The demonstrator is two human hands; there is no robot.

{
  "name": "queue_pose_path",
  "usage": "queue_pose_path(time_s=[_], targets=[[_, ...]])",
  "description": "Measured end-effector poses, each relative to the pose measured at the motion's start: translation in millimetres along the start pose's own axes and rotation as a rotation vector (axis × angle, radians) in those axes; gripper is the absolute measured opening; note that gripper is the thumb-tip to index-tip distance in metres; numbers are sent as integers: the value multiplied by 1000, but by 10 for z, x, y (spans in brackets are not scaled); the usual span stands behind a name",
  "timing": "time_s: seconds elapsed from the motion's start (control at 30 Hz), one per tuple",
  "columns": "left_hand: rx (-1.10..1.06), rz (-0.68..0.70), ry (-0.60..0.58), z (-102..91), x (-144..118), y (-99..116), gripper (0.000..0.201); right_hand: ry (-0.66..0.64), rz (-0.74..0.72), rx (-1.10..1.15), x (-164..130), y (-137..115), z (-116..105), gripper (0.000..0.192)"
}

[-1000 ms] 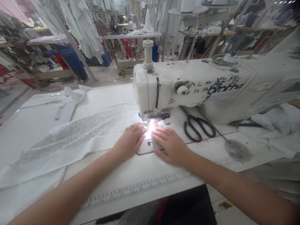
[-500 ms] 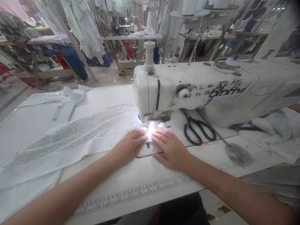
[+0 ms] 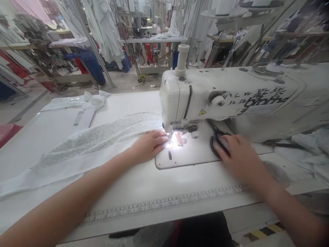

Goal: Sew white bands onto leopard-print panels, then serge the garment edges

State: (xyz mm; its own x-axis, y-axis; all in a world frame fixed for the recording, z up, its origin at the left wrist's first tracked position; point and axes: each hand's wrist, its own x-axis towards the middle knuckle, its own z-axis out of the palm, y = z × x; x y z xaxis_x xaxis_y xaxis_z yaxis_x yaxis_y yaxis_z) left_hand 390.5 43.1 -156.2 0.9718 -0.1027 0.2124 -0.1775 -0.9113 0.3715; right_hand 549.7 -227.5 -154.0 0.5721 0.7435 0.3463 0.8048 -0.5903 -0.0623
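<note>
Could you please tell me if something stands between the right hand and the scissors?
Nothing visible does. The right hand is at the handles of the scissors, and its fingers overlap them in view; a firm grip cannot be confirmed. The sewing machine stands beyond the handles.

Pale, patterned fabric was spread in long folds left of the sewing machine's needle area; black-handled scissors, partly hidden, were slanted, blades pointed beneath its arm.
</note>
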Motion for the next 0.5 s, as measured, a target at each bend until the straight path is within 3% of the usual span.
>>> queue_pose_path(time_s=[0.17,0.3,0.4,0.5], targets=[[-22,-126,47,-5,131,-80,30,-229,172,-71,40,356,19,38],[13,-262,-87,-61,386,-143,27,-396,290,1,148,476,-32,28],[-39,-236,-154,-149,560,-211,16,-533,204,23,132,550,-132,11],[-109,-235,-206,-218,662,-301,26,-606,79,91,11,510,-261,12]])
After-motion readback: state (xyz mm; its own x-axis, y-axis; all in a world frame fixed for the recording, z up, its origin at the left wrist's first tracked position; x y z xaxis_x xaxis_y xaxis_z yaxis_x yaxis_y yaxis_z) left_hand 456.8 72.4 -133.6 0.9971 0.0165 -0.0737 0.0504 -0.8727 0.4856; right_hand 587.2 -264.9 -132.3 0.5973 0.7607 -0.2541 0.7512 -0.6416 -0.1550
